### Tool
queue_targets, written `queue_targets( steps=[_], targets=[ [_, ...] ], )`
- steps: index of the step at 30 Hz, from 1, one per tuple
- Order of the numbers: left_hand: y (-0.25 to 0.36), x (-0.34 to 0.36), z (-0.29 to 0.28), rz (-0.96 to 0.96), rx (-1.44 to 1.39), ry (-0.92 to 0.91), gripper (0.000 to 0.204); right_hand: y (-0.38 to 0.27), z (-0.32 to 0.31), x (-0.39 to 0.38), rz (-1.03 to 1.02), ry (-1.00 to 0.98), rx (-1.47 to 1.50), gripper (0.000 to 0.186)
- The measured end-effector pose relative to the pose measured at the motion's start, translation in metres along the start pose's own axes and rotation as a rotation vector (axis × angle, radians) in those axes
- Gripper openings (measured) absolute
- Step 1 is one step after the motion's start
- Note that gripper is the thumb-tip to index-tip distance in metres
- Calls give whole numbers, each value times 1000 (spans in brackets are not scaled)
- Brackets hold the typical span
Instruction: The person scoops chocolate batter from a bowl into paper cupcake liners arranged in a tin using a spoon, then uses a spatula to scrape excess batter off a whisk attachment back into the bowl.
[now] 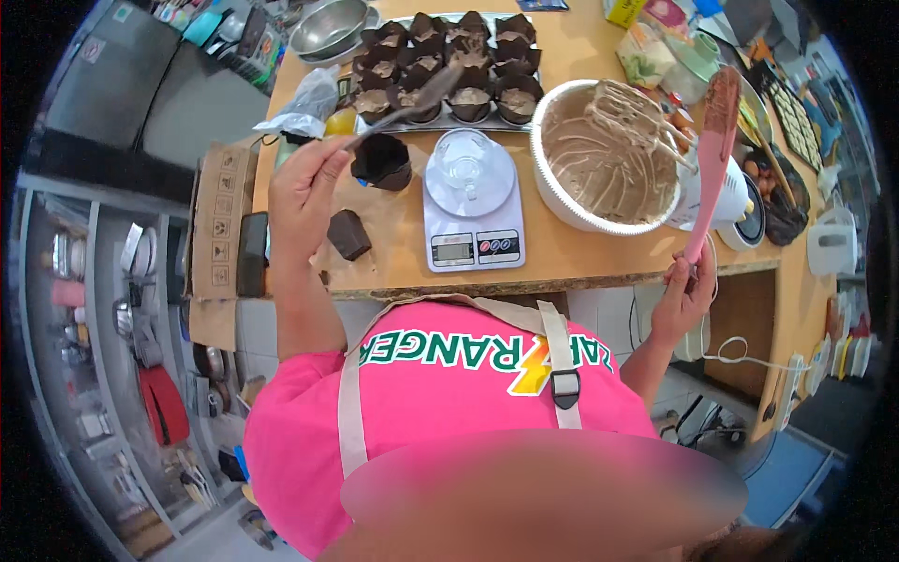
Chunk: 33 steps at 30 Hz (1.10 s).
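Note:
My left hand [302, 190] grips a metal spoon [412, 101] whose bowl reaches over a muffin tray [448, 67] of dark paper cups filled with brown batter. Just right of that hand stands a lone dark paper cup [381, 161] on the wooden table [552, 258]. My right hand [685, 292] holds a pink spatula [714, 159] upright at the table's near edge, its tip coated with batter. Between the hands sits a large white bowl [604, 155] of brown batter with mixer beaters [637, 114] resting in it.
A white kitchen scale [473, 234] carries an upturned clear glass bowl [468, 164]. A folded dark cup [348, 234] lies near the left edge. A steel bowl [328, 26] and a plastic bag [304, 108] sit at the far left; packets, an egg tray and a hand mixer body crowd the right.

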<state>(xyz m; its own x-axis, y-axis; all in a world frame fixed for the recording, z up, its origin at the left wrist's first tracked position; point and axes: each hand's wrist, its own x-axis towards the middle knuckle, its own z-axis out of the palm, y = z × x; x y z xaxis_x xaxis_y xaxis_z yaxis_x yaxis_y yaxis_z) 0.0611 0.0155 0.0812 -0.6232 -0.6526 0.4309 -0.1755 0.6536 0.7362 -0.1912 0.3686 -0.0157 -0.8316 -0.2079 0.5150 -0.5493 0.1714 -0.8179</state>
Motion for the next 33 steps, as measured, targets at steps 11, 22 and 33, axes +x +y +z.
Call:
queue_targets(
  steps=[11,22,33],
  targets=[
    [-19,-21,-60,-76,353,-8,22,9,4,4,29,-21,40,38],
    [1,18,-5,308,491,-420,24,7,4,5,-16,-4,14,39],
    [10,47,29,474,558,-497,26,10,-6,13,48,-19,209,36]
  ],
)
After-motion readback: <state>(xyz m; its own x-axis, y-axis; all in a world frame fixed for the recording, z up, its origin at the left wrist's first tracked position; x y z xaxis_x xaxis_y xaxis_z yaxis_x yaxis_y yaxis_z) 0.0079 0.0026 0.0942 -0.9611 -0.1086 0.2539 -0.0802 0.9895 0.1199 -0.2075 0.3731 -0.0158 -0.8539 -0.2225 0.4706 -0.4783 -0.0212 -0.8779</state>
